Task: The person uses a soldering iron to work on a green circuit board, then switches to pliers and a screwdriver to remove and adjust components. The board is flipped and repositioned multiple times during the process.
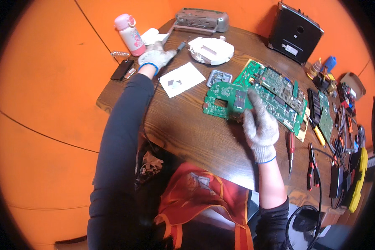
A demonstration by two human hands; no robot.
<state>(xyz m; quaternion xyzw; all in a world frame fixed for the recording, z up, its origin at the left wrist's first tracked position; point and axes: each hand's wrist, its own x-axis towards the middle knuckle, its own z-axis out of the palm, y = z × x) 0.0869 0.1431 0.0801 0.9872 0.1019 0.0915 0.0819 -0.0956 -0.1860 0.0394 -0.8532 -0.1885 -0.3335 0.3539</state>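
Note:
My left hand [155, 57], in a pale knit glove with a blue cuff edge, reaches to the far left of the table with its fingers apart. Just beyond it lies a crumpled white tissue [153, 36]; whether the fingertips touch it I cannot tell. Close by its thumb is a dark soldering iron [181, 46] with a cord. My gloved right hand [262, 129] grips the right edge of a green circuit board [223, 96] with a rectangular cutout. A larger stack of green boards [279, 93] lies behind that hand.
A pink-and-white bottle [130, 35], white paper [182, 79], white plastic housing [211, 51] and grey device [202, 20] stand around the far left. A black box [295, 33] is at the back right. Screwdriver [291, 154], pliers [313, 168] and cables lie at right.

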